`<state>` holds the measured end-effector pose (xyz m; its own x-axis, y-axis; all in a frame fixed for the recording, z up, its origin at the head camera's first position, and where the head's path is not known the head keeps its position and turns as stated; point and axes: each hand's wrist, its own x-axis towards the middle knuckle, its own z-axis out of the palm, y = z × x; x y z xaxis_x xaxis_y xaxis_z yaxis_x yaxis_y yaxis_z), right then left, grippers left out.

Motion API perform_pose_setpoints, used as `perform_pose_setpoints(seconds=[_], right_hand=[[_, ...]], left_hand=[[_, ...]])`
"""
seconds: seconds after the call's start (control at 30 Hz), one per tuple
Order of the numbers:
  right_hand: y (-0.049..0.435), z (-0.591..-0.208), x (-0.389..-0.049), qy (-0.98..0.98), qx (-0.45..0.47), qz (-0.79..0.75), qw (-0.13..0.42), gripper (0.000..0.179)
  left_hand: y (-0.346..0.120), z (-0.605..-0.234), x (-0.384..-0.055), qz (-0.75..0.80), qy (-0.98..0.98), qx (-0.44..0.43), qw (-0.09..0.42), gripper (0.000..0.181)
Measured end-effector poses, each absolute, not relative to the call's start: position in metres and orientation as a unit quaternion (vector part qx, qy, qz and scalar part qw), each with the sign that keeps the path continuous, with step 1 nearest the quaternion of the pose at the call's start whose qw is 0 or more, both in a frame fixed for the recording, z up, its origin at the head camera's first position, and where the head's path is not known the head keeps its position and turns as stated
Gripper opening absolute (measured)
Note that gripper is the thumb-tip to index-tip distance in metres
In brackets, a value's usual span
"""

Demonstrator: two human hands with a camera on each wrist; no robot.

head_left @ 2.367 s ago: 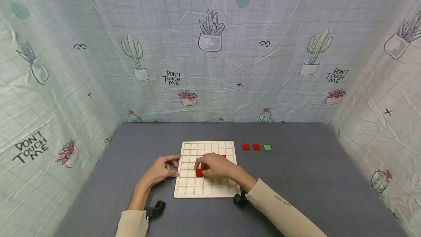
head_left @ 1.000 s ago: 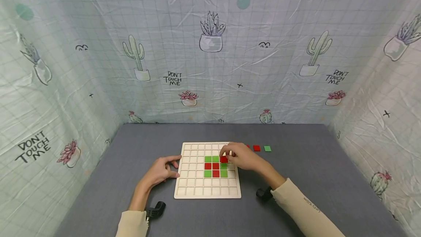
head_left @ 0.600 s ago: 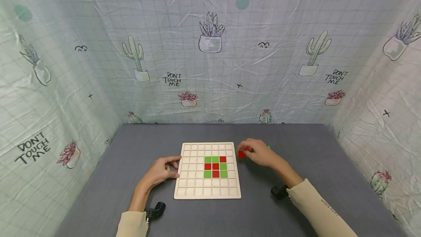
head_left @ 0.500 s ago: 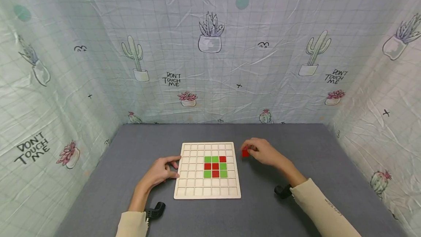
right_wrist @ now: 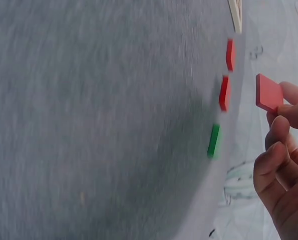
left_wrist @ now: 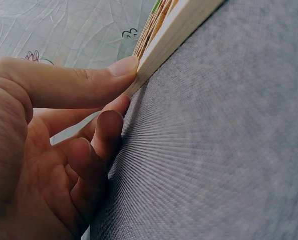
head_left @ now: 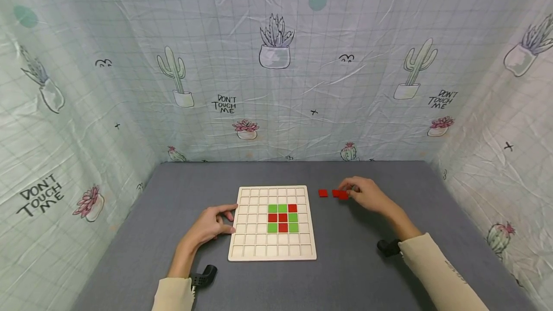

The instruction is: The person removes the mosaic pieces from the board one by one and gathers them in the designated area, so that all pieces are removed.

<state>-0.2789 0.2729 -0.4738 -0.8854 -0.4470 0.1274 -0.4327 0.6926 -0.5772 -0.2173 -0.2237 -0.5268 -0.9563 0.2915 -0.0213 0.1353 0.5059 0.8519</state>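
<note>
A pale wooden grid board (head_left: pixel 250 248) lies on the grey table with a three-by-three block of red and green square tiles (head_left: pixel 282 218) set in its cells. Against its left edge rests my left hand (head_left: pixel 209 222), thumb and index fingertips spread apart along the rim; the left wrist view shows the thumb (left_wrist: pixel 88 82) touching the wooden edge. Right of the board, my right hand (head_left: pixel 367 194) pinches a red square tile (right_wrist: pixel 269 94) between thumb and fingertips, raised above the table. Below it lie two red tiles (right_wrist: pixel 230 55) and a green tile (right_wrist: pixel 214 141), which the hand hides in the head view.
Grey cloth covers the table (head_left: pixel 345 263). A curtain (head_left: pixel 298 85) printed with cacti surrounds it at the back and both sides. Black wrist cameras are strapped to the left wrist (head_left: pixel 205 276) and right wrist (head_left: pixel 389 247).
My right hand has lifted away from the board and moved right with a red tile, passing over the row of loose tiles. The left hand has stayed at the board's edge.
</note>
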Motion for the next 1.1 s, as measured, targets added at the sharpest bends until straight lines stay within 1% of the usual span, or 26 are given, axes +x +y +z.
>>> perform_pose_setpoints(seconds=[0.43,0.73,0.93,1.1], right_hand=[[0.318,-0.474,-0.288,0.933,-0.190,-0.304,0.033,0.027],[0.333,-0.481,-0.296,0.938,-0.171,-0.299,0.044,0.027],[0.336,-0.485,-0.297,0.937,-0.175,-0.298,0.042,0.025],[0.337,-0.491,-0.300,0.941,-0.173,-0.291,0.024,0.023]], left_hand=[[-0.224,-0.527,-0.217,0.480,0.865,0.121,0.087,0.069],[-0.223,-0.525,-0.217,0.482,0.864,0.118,0.081,0.067],[-0.223,-0.525,-0.216,0.485,0.863,0.118,0.081,0.067],[-0.223,-0.526,-0.218,0.480,0.866,0.117,0.080,0.067]])
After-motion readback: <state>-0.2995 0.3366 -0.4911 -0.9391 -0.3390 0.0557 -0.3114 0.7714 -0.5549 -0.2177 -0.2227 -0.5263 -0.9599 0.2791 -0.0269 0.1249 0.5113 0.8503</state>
